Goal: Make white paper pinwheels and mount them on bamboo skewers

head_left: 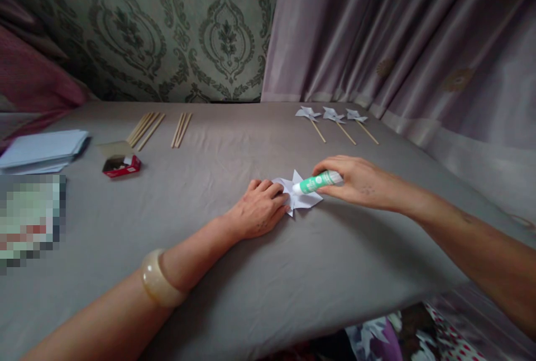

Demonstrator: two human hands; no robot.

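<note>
A white paper pinwheel (305,200) with pointed blades lies on the cloth-covered table in front of me. My left hand (262,209) holds down its left side, fingers bent over the paper. In my right hand (355,179) is a green and white glue stick (316,182), tilted so that its white tip meets the pinwheel near the middle. Whether the tip presses on the paper or hovers just over it, I cannot tell. The left fingers hide part of the blades.
Three finished-looking pinwheels on sticks (335,116) lie at the back right. Wooden sticks (144,129) lie in two groups at the back left, near an open red box (122,166). A stack of white paper (44,148) and a blurred-out item (31,215) sit far left.
</note>
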